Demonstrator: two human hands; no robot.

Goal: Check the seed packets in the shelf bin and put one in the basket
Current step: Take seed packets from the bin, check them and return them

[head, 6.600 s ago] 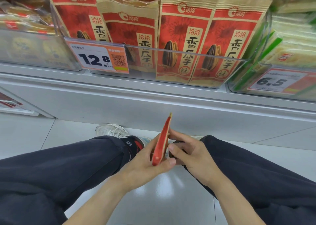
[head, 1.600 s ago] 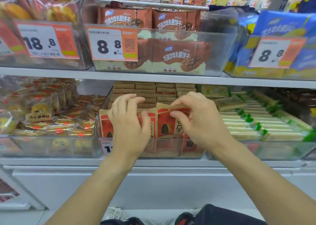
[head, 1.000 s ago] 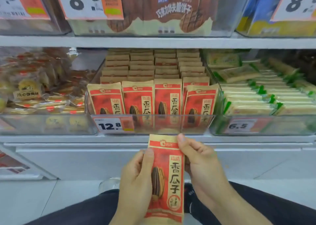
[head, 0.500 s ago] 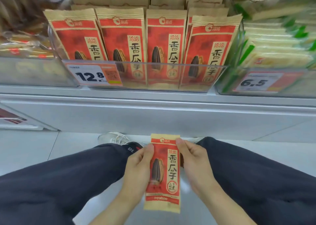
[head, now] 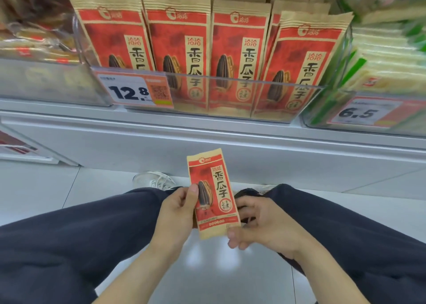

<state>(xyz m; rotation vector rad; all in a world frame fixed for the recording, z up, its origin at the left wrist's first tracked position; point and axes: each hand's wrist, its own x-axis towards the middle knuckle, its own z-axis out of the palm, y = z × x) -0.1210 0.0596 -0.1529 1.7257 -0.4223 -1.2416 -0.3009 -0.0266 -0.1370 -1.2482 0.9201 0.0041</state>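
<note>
Still on the check step, I'd say: one seed packet [head: 213, 194] out of the bin, face up over my knees. My left hand [head: 176, 213] pinches its left edge, thumb on the front. My right hand [head: 261, 226] pinches the bottom right corner. Shelf bin [head: 242, 96] above holds four more packets upright, tag 12.8. Print reads 洽洽 香瓜子. Neighbour tag [head: 362, 113] 6.5. Basket not in view; next I need to find it and drop the packet in.

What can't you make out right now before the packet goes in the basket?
- Basket: nowhere in the head view.
- Held packet: back side faces away; small print too fine.
- Right hand fingers: partly behind the packet.
- Left hand grips its left edge.
- Shelf bin: rear rows cut off at top edge.
</note>
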